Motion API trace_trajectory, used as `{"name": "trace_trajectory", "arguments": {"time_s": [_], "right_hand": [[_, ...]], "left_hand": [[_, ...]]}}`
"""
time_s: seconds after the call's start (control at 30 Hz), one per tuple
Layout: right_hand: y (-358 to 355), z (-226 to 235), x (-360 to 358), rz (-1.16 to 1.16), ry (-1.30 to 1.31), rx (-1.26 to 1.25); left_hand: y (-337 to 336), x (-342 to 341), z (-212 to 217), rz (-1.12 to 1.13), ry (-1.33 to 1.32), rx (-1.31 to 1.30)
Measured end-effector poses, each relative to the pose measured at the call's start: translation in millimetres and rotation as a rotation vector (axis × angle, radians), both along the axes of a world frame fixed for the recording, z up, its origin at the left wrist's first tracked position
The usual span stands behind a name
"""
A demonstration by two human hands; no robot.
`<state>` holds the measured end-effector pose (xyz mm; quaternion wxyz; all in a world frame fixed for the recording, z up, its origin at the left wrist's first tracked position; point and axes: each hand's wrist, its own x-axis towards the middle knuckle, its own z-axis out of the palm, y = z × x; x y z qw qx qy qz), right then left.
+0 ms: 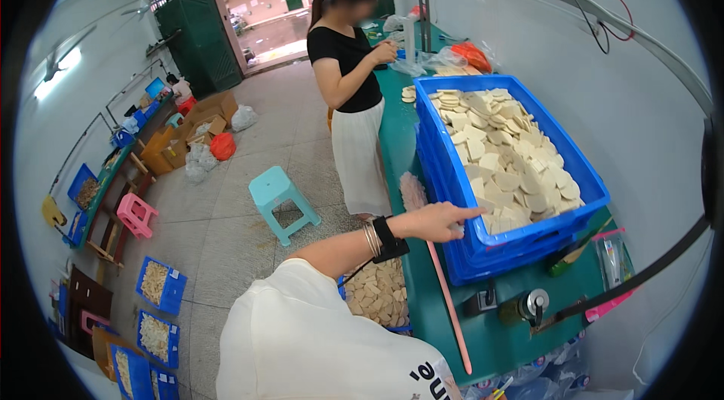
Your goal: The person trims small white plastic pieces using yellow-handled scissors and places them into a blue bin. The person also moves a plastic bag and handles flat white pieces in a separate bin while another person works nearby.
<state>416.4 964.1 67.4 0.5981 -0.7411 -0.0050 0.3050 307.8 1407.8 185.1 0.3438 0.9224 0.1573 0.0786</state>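
Observation:
My left hand [436, 222] reaches across the green table with its index finger stretched out over the near-left rim of a blue plastic crate [494, 249]. Its other fingers are partly curled, and I see nothing held in them. Pale, flat wooden pieces [516, 166] fill the crate, many with rounded ends. Below my hand lies a long pink stick [450, 309] with a fluffy pinkish head [412, 193], like a duster. A black band [388, 239] and bangles circle my left wrist. My right hand is out of view.
Beyond my arm a person [351, 61] stands at the table [422, 324], handling something small. A turquoise stool [283, 200] is on the floor. A lower crate of wooden pieces [377, 291] sits beside the table. A glass jar [524, 307] and a brush [573, 255] lie near the crate.

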Motion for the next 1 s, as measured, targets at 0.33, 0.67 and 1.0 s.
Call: {"name": "trace_trajectory", "arguments": {"time_s": [0.33,0.67,1.0], "right_hand": [[110.1,31.4,16.6,0.074,0.053,0.048],[168.6,81.7,20.3,0.165,-0.148,-0.017],[289.8,142.1,102.1,0.309,-1.113,0.025]], "left_hand": [[30.6,-0.9,-11.9,-0.269,-0.027,-0.507],[48.8,5.3,-16.4,-0.431,-0.223,-0.619],[77.6,73.1,10.1,-0.267,-0.413,-1.170]]}}
